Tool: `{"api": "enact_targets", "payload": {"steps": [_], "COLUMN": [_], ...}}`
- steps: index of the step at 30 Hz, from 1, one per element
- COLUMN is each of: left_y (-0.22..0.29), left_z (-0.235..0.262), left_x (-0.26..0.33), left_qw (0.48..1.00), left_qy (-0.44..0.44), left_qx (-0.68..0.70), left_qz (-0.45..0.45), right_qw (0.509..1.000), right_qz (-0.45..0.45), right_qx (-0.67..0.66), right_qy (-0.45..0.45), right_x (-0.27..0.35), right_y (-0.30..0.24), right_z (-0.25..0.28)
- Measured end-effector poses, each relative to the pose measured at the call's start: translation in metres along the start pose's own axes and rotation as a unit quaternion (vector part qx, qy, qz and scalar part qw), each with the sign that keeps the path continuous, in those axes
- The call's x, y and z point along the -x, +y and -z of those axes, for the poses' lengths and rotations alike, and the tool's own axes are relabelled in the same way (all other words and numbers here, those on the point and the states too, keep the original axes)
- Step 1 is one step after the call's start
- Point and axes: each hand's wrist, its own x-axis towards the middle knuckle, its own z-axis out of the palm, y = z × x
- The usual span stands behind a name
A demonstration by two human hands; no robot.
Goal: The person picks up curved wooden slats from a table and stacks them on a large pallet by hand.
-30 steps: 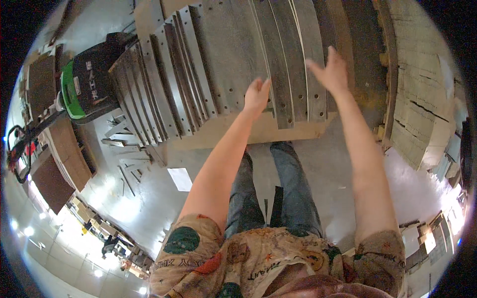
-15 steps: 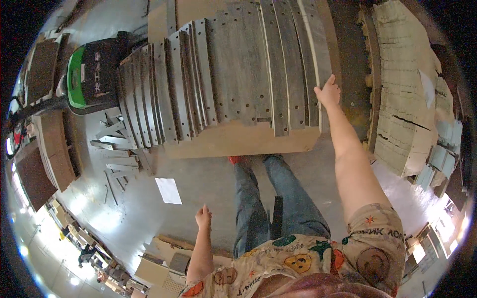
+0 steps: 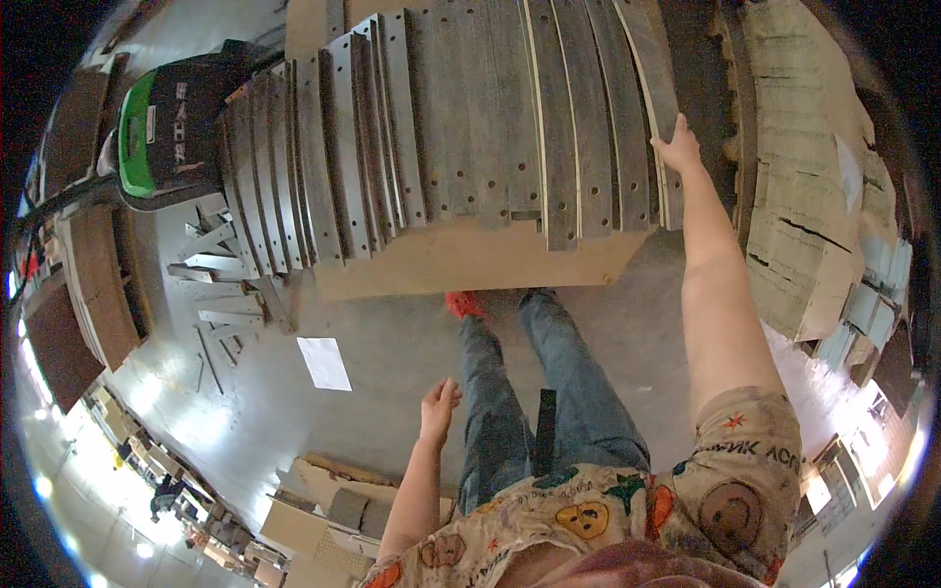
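Long grey curved panels (image 3: 470, 127) with small holes lie side by side on a tan platform (image 3: 470, 260) in front of me. My right hand (image 3: 676, 145) reaches forward and grips the edge of the rightmost curved panel (image 3: 652, 88), which is tilted up on its side. My left hand (image 3: 438, 402) hangs low beside my left leg, fingers loosely apart, holding nothing.
A green and black machine (image 3: 162, 127) stands at the upper left. Short grey strips (image 3: 230, 294) lie on the floor beside a white sheet of paper (image 3: 323, 363). Stacked cardboard sheets (image 3: 804, 196) are on the right, brown boards (image 3: 88, 284) on the left.
My left hand left the panels and dropped to my side. My right hand moved right to the outermost panel's edge and closed on it.
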Motion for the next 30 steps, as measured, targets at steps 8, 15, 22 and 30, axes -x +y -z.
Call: {"api": "enact_targets", "payload": {"steps": [8, 15, 22, 30], "left_y": [-0.017, 0.007, 0.006, -0.089], "left_z": [0.009, -0.005, -0.027, 0.038], "left_x": [-0.004, 0.004, 0.036, 0.067], "left_qw": [0.998, 0.999, 0.999, 0.991], "left_qy": [0.036, 0.034, 0.017, 0.089], "left_qx": [0.002, -0.019, 0.023, -0.073], "left_qz": [0.051, 0.027, -0.016, -0.064], "right_qw": [0.993, 0.954, 0.92, 0.953], "right_qz": [0.027, 0.204, 0.358, 0.294], "right_qx": [-0.11, 0.017, 0.157, 0.006], "right_qy": [0.043, 0.218, -0.011, -0.079], "right_x": [0.01, 0.077, 0.154, 0.269], "right_y": [-0.002, -0.06, -0.119, -0.043], "right_z": [-0.027, -0.029, -0.047, -0.065]}}
